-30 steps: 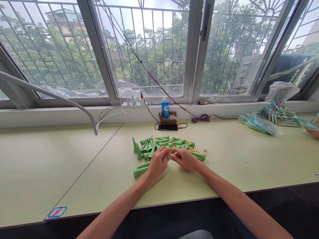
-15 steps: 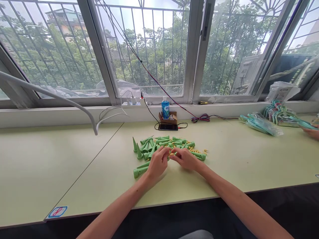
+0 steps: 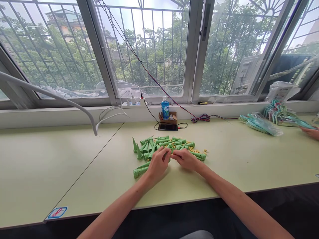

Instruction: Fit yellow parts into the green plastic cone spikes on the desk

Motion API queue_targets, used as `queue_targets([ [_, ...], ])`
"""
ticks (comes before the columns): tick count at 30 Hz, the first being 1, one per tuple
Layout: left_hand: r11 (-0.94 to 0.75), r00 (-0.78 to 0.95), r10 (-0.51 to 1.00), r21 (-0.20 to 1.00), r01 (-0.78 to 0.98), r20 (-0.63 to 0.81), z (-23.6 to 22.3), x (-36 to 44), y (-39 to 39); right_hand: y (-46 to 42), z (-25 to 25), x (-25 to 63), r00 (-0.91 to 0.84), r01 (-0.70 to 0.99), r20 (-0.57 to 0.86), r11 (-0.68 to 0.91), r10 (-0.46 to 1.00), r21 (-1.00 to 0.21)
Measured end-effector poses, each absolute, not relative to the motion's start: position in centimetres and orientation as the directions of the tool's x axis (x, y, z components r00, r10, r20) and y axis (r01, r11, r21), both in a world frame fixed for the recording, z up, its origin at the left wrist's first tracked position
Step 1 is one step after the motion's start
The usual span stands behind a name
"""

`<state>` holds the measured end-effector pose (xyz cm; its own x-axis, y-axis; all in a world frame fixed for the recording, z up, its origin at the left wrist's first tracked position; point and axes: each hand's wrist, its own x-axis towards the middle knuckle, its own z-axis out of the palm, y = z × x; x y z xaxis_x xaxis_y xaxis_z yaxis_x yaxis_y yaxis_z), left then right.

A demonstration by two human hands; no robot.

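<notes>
My left hand is closed beside the front of a pile of green plastic spikes. A bit of green shows under its fingertips, apparently the end of a spike it holds. My right hand meets it, thumb and fingers pinched together; whatever lies in the pinch is hidden. Small yellow plastic pieces are scattered among the spikes and at the right of the pile. One green spike with a ridged collar lies by my left wrist, and a pointed spike stands upright at the pile's left.
Behind the pile lies a phone with a cable, before a blue bottle in a small cardboard box. Bagged turquoise hangers lie at the right, near another person's hand. A grey hose hangs at the left.
My fingertips have closed together, and the yellow bit that showed between them is now covered. Both forearms stay in place. The other person's hand at the right has shifted slightly left.
</notes>
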<state>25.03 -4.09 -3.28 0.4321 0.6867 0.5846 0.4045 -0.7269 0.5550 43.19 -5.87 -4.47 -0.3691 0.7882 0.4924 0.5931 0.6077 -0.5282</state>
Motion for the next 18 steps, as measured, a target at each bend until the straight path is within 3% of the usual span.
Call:
queue_targets([
  [8, -0.725, 0.437, 0.689, 0.549, 0.417, 0.578, -3.38, 24.88, -4.01, -6.28, -4.49, 43.18, -0.323, 0.584, 0.45, 0.55, 0.833, -0.597],
  [18, -0.736, 0.455, 0.677, 0.546, 0.4, 0.578, -3.68, 24.74, -3.77, -5.98, -4.85, 42.92, -0.305, 0.599, 0.477, 0.556, 0.824, -0.577],
])
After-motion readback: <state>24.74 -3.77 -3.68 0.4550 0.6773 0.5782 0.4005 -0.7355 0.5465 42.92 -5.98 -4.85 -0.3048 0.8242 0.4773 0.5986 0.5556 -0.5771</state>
